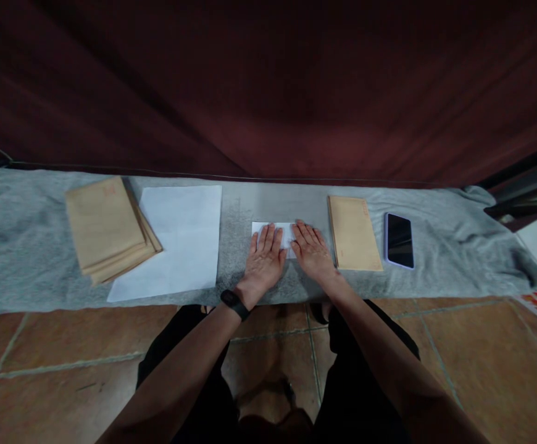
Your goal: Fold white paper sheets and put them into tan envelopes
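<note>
A small folded sheet of white paper (pixel 287 235) lies on the grey cloth in front of me. My left hand (pixel 265 256) rests flat over its left part, fingers stretched out and pointing away from me. On the right part lies my right hand (pixel 312 251), also flat with straight fingers. The paper's middle shows between the two hands; much of the rest is hidden under them. Just right of my right hand is a stack of brown envelopes (pixel 355 234).
Larger white paper sheets (pixel 187 240) lie to the left, partly under a fanned stack of brown envelopes (pixel 104 222). A phone (pixel 399 240) in a lilac case is at the right. Grey cloth (pixel 453 246) covers the narrow surface; a dark red curtain (pixel 268 92) hangs behind.
</note>
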`<state>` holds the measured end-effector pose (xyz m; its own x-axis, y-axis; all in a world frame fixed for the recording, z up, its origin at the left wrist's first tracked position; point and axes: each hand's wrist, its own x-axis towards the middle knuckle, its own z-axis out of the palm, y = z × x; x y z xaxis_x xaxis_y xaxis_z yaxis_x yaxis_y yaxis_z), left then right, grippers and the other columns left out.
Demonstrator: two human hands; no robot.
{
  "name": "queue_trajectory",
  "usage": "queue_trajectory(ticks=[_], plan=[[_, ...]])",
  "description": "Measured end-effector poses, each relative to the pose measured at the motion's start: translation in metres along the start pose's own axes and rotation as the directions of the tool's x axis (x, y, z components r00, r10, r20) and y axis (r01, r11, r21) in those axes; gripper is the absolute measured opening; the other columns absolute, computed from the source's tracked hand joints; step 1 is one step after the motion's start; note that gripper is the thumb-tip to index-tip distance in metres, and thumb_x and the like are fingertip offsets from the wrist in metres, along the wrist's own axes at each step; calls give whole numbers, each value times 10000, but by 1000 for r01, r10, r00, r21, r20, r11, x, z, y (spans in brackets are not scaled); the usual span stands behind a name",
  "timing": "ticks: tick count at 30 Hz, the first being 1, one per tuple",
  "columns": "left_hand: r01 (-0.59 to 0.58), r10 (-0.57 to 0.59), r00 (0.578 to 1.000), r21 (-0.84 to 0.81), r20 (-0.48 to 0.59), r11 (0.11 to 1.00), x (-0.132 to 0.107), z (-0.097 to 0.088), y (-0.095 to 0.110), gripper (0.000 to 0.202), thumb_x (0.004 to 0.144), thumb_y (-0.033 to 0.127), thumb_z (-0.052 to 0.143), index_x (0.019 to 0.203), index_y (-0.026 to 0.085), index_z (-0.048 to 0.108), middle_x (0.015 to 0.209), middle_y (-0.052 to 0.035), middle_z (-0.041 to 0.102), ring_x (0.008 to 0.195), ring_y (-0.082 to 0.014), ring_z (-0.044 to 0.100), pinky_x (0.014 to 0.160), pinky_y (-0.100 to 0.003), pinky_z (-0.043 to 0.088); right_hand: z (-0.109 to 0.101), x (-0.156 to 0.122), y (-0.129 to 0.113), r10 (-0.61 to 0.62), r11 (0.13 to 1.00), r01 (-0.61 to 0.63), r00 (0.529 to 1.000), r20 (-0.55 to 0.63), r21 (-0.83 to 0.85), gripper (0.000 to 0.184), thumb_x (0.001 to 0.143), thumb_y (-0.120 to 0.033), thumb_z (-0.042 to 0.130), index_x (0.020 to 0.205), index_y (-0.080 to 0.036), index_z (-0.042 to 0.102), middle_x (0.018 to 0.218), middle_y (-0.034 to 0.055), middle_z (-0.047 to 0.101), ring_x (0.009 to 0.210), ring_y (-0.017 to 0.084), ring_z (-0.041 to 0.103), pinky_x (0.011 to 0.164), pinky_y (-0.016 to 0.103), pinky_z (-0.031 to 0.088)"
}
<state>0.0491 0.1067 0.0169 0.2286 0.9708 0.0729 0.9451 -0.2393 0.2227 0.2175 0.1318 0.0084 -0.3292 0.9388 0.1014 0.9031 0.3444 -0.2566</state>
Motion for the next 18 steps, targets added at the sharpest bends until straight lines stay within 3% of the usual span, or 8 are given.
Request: queue_trajectory(ticks=[10, 14, 18], plan=[[2, -2, 1000, 10, -16, 1000, -3, 0, -4, 576, 1043, 361, 333, 1584, 161, 332, 1692, -122, 244, 1576, -261, 188, 1286, -495, 158, -13, 1, -3, 20, 1000, -20, 1000, 2, -6, 550, 1067, -306, 307, 1586, -131, 358, 1674, 94, 295, 1557, 243, 259, 1281, 482, 177], [-8, 8, 1000, 18, -9, 1000, -3, 0, -4, 579, 1046, 357, 322, 1591, 163, 317, 1690, -114, 259, 1577, -258, 182, 1285, -498, 160, -9, 3, -13, -50, 998, 49, 998, 32, 27, 540, 1073, -305, 289, 1582, -145, 370, 1671, 74, 310, 1555, 220, 266, 1286, 453, 173], [-3, 4, 1000, 16, -22, 1000, -3, 1, -5, 587, 1049, 361, 312, 1596, 151, 301, 1684, -120, 272, 1576, -254, 187, 1283, -498, 169, -3, 1, -13, -26, 999, 26, 999, 24, 30, 552, 1076, -333, 310, 1588, -134, 353, 1669, 89, 310, 1552, 228, 274, 1284, 450, 178]])
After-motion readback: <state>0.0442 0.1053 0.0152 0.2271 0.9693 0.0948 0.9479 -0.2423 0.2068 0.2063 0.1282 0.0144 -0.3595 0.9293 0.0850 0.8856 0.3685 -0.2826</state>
